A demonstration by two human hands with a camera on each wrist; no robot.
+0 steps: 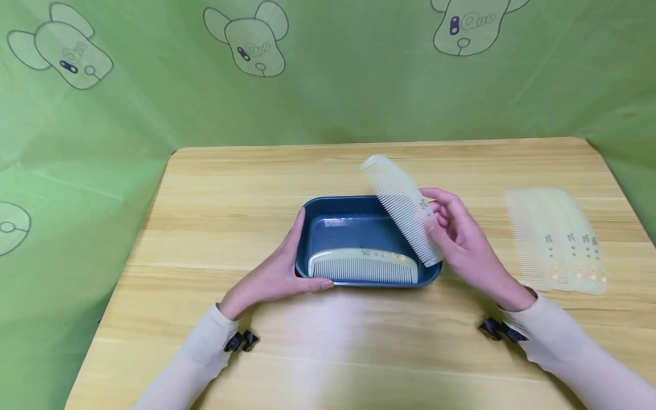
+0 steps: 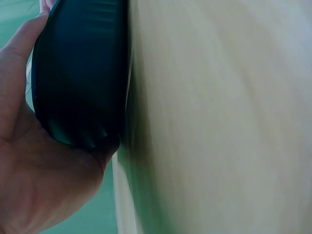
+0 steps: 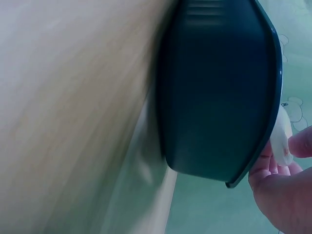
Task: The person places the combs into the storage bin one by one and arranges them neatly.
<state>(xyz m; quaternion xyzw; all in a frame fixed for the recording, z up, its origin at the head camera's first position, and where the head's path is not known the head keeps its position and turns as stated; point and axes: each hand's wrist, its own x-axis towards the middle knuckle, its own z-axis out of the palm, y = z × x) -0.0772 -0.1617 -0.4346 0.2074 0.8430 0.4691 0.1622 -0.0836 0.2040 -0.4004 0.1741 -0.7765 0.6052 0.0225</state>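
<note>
A pale, translucent comb (image 1: 397, 199) is pinched at its lower end by my right hand (image 1: 463, 245), thumb on the near face. It tilts over the right part of a dark blue rectangular tray (image 1: 348, 230). My left hand (image 1: 274, 270) grips the tray's left end, its thumb lying along the front rim. A second comb (image 1: 364, 265) lies inside along the front wall, teeth toward me. The left wrist view shows the palm (image 2: 53, 180) wrapped about the tray's corner. From the right wrist, the held comb (image 3: 281, 136) shows just beyond the tray rim, between thumb and fingers.
Several more combs (image 1: 556, 239) lie overlapped in a row at the right of the wooden table (image 1: 215, 228), teeth to the left. A green curtain (image 1: 328, 108) with printed cartoon heads hangs behind and beside the table. Dark wrist cameras (image 1: 241, 341) sit at both cuffs.
</note>
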